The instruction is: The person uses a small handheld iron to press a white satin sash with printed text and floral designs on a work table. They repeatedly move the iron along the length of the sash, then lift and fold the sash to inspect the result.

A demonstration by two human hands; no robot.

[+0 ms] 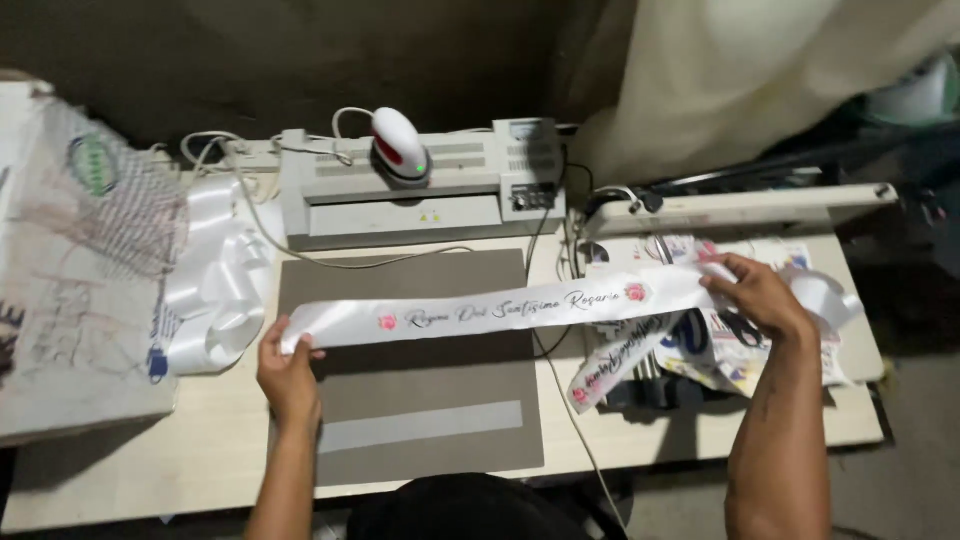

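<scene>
Across the pale worktable (pixel 150 470) lies a grey mat (pixel 420 400), in front of a grey laminator-like machine (pixel 420 195) with a small white iron (pixel 400 145) parked on top. Stretched taut just above the mat, a white printed ribbon (pixel 490 310) is pinched at each end, left hand (pixel 290 375) closed on one tip, right hand (pixel 765 295) gripping the other, apparently to keep it flat. Bare table shows toward the near edge, while loose ribbon (pixel 215 290) crowds the left.

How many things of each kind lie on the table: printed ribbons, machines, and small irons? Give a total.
Printed ribbons: 2, the long white ribbon held by both hands and a shorter printed ribbon
Machines: 1, the grey laminator
Small irons: 1, the white mini iron
Total: 4
</scene>
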